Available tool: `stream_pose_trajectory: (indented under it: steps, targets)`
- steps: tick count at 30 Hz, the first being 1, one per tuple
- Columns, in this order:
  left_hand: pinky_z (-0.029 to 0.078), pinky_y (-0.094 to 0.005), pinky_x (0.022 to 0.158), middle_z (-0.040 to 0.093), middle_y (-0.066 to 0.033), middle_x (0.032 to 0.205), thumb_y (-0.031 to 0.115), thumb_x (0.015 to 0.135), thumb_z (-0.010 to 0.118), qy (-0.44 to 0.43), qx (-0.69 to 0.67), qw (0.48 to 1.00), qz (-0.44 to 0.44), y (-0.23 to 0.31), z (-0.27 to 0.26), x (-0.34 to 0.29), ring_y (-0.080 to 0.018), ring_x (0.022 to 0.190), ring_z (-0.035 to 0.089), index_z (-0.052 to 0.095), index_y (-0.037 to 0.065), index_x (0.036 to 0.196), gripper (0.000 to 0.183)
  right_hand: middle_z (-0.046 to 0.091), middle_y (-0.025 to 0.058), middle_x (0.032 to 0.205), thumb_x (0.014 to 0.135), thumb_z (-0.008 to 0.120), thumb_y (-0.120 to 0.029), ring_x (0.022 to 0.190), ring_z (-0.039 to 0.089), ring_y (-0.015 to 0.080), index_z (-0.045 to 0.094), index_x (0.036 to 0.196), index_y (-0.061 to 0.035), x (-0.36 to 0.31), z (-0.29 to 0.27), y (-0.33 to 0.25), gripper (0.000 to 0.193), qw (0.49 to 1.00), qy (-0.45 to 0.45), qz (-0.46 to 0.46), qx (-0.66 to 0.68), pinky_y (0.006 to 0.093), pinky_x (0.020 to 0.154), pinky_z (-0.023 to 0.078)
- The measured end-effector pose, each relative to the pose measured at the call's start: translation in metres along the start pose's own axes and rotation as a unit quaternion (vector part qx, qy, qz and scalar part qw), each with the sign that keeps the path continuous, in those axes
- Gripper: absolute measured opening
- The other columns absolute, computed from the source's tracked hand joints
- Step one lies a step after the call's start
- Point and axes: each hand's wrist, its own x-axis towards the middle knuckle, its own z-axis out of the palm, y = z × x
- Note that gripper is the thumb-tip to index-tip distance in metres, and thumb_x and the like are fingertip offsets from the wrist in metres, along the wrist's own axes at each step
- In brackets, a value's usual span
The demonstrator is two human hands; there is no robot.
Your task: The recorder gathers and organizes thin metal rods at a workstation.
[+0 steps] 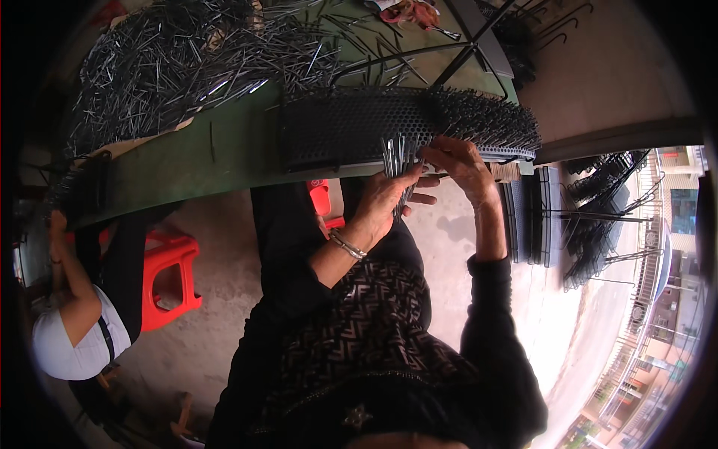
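My left hand (376, 203) is closed around a bunch of thin dark metal rods (396, 156), which point up and fan out slightly above its fingers. To its right, my right hand (465, 169) has thumb and fingers pinched together at the front edge of a black perforated rack (351, 129); what lies between the fingertips is too small to make out. Many short rods (490, 121) stand upright in the holes on the rack's right part. The holes in its left part show bare.
A large heap of loose rods (187, 71) covers the green table (243, 133) at the far left. A black metal frame (473, 46) rises behind the rack. Stacked racks (532, 213) are at the right. A co-worker (78, 337) sits left, near a red stool (172, 277).
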Motion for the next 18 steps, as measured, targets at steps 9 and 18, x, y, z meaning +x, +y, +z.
stream_pose_trajectory:
  steps: [9, 18]
  targets:
    - [0.030, -0.0210, 0.044, 0.073, -0.0089, 0.092, 0.034, 0.093, 0.063, 0.001, 0.015, 1.000, 0.020, -0.0037, -0.0031, 0.0005, -0.0181, 0.074, 0.071, 0.064, 0.008, 0.108, 0.030, 0.063, 0.0026, 0.082, 0.089, 0.064, -0.019, 0.073, 0.059, 0.0111, 0.069, 0.096, 0.0000, -0.0020, -0.0003, -0.0010, 0.020, 0.998, -0.001, 0.037, 0.045, 0.0259, 0.068, 0.048]
    - [0.026, -0.0173, 0.041, 0.071, -0.0123, 0.093, 0.028, 0.095, 0.062, 0.036, 0.009, 0.999, 0.005, -0.0032, -0.0039, 0.0095, -0.0205, 0.078, 0.072, 0.063, 0.007, 0.112, 0.027, 0.063, 0.0005, 0.077, 0.095, 0.062, -0.022, 0.070, 0.061, 0.0087, 0.064, 0.102, -0.0040, -0.0005, 0.0022, 0.0035, 0.019, 0.982, 0.038, 0.071, 0.169, 0.0252, 0.070, 0.051]
